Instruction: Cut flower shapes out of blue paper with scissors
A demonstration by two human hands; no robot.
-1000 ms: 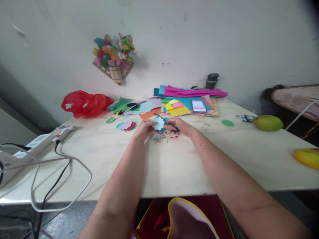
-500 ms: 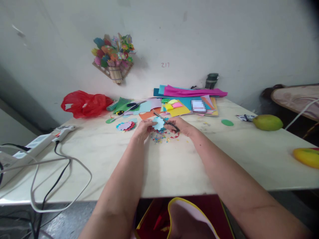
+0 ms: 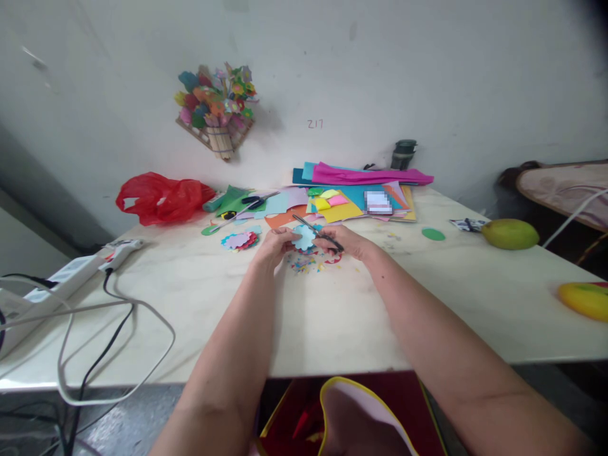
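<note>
My left hand (image 3: 280,243) pinches the left edge of a light blue scalloped paper flower (image 3: 303,237). Black-handled scissors (image 3: 327,240) are in my right hand (image 3: 350,242), which is closed around them, with the blades angled up and left against the flower's right side. Small coloured paper scraps (image 3: 304,263) lie on the table below both hands, beside a red cut piece of paper (image 3: 333,258). Left of my left hand rests a pile of scalloped paper flowers (image 3: 240,240), a lilac one on top.
Coloured paper sheets (image 3: 339,214) and a second pair of scissors (image 3: 254,201) lie behind my hands. A red plastic bag (image 3: 164,199) is at back left. A power strip (image 3: 71,278) with looping cables stands left. Green fruit (image 3: 510,234) and yellow fruit (image 3: 586,299) sit right.
The paper flower and my left hand have shifted very slightly. My right hand still holds the scissors in nearly the same place.
</note>
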